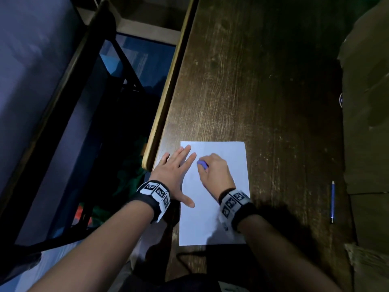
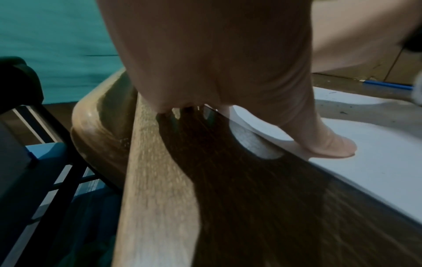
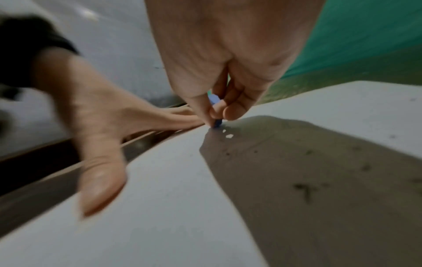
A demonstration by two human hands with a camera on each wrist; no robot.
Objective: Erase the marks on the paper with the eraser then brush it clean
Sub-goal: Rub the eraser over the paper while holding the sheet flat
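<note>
Your left hand (image 1: 175, 174) lies flat with its fingers straight and spread. The palm sits over the left edge of the paper (image 1: 223, 220), the fingertips reach toward the sheet's far left corner, and the thumb (image 2: 328, 144) presses down on the white surface closer to you. From the left wrist view, the heel of that hand sits on the bare wood between the desk's rounded left edge and the sheet.

Your right hand (image 1: 216, 171) is curled, with thumb and fingers pinching the blue eraser (image 1: 202, 164). In the right wrist view the eraser's tip (image 3: 216, 124) touches the paper, just beside the fingertips of your left hand. A few pale crumbs (image 3: 229, 136) lie on the sheet right next to that tip, and faint dark marks (image 3: 306, 191) show on the paper in the shadow of your hand, nearer your wrist.

The paper lies on the desk (image 1: 273, 81) near its left edge and close to the near edge, its long sides running away from you. A blue pen (image 1: 332, 202) lies on the wood well to the right of the sheet, roughly parallel to its long side, next to a brown cardboard box (image 1: 368, 123) along the desk's right side.
</note>
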